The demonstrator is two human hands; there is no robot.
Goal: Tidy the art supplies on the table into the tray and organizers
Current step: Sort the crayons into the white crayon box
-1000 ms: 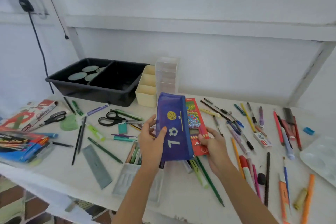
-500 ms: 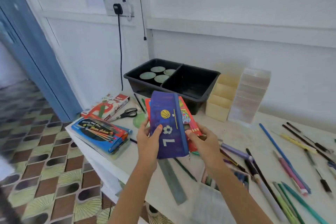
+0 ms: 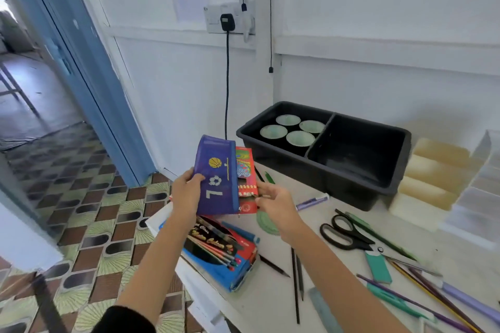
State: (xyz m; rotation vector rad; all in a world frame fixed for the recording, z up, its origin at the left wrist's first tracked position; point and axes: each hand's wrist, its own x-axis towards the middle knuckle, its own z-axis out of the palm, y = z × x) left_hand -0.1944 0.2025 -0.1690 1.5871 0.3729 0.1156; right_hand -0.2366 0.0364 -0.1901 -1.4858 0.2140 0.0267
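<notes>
White table (image 3: 338,273) | purple pouch (image 3: 216,178), ball prints, upright | red box (image 3: 247,170) behind

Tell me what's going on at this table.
A person holds a purple pencil case in the left hand and a red pencil box behind it in the right hand, above the table edge. The black tray holds four round dishes in one compartment; scissors and pencils lie loose on the table.

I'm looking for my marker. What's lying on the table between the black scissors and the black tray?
A purple and white marker lies between the scissors and the tray, nearer the tray. The head view shows it.
</notes>
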